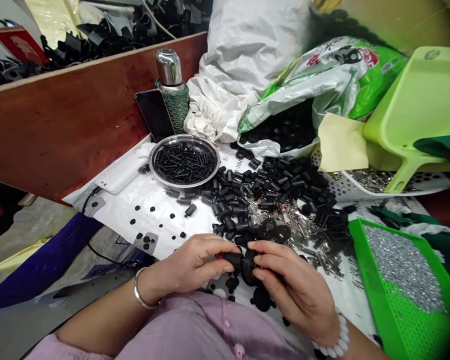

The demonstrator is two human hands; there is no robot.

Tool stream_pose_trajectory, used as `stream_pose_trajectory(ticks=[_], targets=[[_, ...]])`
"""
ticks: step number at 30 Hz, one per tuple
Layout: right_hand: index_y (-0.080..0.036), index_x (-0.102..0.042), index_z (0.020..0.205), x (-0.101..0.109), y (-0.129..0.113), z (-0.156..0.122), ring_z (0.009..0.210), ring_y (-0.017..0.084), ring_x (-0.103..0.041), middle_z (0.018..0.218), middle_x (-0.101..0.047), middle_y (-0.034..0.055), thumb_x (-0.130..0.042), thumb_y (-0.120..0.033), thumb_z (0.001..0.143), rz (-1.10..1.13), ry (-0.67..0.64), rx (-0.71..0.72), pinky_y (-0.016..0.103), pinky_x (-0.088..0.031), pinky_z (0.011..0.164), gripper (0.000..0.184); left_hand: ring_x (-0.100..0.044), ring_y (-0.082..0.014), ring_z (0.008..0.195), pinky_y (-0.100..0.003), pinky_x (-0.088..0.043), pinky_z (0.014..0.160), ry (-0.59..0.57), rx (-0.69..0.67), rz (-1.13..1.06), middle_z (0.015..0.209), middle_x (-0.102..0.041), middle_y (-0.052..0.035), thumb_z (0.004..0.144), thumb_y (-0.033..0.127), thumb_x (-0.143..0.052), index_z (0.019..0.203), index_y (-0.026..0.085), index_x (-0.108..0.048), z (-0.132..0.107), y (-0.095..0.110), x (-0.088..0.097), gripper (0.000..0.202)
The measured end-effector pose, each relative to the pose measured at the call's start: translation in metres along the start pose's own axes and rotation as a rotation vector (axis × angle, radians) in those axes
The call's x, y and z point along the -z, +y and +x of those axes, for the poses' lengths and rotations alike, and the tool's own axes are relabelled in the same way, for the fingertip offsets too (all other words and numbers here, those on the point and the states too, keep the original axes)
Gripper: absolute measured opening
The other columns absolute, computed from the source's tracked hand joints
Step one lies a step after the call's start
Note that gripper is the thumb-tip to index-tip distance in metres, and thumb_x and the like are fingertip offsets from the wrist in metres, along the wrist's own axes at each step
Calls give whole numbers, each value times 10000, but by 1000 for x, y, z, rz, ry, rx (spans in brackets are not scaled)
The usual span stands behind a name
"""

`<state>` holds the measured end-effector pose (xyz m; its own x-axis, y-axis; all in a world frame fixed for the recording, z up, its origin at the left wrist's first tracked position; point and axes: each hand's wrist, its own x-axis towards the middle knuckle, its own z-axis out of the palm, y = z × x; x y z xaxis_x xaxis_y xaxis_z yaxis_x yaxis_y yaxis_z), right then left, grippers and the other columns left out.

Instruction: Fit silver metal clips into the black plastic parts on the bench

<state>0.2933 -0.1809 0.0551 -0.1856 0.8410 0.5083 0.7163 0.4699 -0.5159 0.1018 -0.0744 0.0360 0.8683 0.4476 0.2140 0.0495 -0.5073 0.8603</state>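
My left hand (195,262) pinches a short black plastic tube (233,259) at its left end. My right hand (296,287) grips a black round disc part (249,267) that meets the tube's other end. Both hands are closed, close to my body, over a white sheet (135,210) dotted with black spots. Just beyond my fingers lies a heap of black tubes (270,192) mixed with small silvery metal pieces (303,235).
A round metal dish (155,172) of black springs stands at the back left, by a phone (154,114) and a steel flask (169,70). A green tray (390,320) of small metal bits sits at right. Bags (322,80), a green scoop (416,105) and a wooden board (60,120) ring the table.
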Motion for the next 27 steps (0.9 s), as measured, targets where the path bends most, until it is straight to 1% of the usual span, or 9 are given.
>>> stream_pose_trajectory(ticks=[3, 5, 9, 13, 15, 18, 20, 23, 27], targets=[[-69, -533, 1124, 3, 1, -2, 1073, 192, -563, 1120, -605, 174, -524, -194, 861, -102, -112, 83, 292, -512, 865, 292, -567, -119, 730, -210, -441, 700, 13, 15, -44, 835, -638, -49, 874, 250, -509, 1047, 133, -607, 0, -3, -1, 231], [-47, -498, 1191, 5, 1, -3, 1122, 205, -533, 1159, -585, 192, -518, -187, 866, -191, -154, 141, 317, -501, 894, 355, -565, -115, 711, -202, -441, 680, -2, 29, -94, 827, -639, -49, 871, 245, -511, 1040, 126, -612, 0, -3, -2, 231], [-47, -510, 1197, 7, 1, -5, 1144, 200, -518, 1146, -599, 185, -481, -109, 870, -301, -167, 192, 325, -490, 914, 334, -554, -114, 682, -207, -438, 657, -65, 57, -191, 793, -633, -50, 855, 240, -529, 1007, 102, -623, 1, -3, -2, 225], [-71, -531, 1157, 8, 2, -2, 1074, 190, -571, 1083, -640, 162, -487, -145, 878, -295, -162, 228, 300, -516, 869, 292, -545, -109, 660, -199, -437, 631, -92, 83, -240, 776, -625, -44, 864, 249, -515, 1000, 94, -615, 1, -2, 1, 230], [-81, -538, 1114, 6, 1, 1, 965, 175, -624, 986, -676, 138, -501, -207, 884, -274, -134, 195, 273, -540, 810, 265, -543, -112, 674, -205, -434, 645, -89, 50, -167, 780, -623, -43, 876, 247, -495, 995, 106, -615, 2, -1, 2, 220], [-103, -538, 1061, 1, -1, 7, 754, 143, -660, 844, -688, 89, -505, -329, 882, -221, -131, 42, 228, -563, 667, 290, -541, -139, 735, -247, -428, 704, -12, -17, 27, 813, -622, -66, 893, 233, -461, 1022, 105, -601, 2, -1, 2, 229], [-109, -535, 1054, -2, -2, 8, 684, 130, -655, 825, -683, 78, -496, -350, 883, -191, -146, -45, 215, -561, 615, 298, -536, -157, 760, -273, -425, 725, 30, -56, 99, 827, -621, -84, 902, 233, -439, 1041, 95, -588, 2, -1, 2, 246], [-104, -535, 1089, -4, -2, 5, 793, 158, -664, 900, -684, 107, -500, -290, 883, -211, -143, -16, 245, -568, 690, 280, -532, -155, 752, -272, -427, 720, 8, -53, 71, 821, -615, -82, 905, 238, -425, 1042, 108, -589, 3, -2, 3, 250], [-86, -491, 1208, 2, 3, -2, 1061, 194, -590, 1109, -638, 157, -494, -149, 867, -259, -227, 152, 293, -540, 826, 347, -537, -126, 699, -229, -433, 669, -170, 93, -239, 796, -611, -57, 889, 248, -451, 970, 118, -621, 3, -5, 6, 229]])
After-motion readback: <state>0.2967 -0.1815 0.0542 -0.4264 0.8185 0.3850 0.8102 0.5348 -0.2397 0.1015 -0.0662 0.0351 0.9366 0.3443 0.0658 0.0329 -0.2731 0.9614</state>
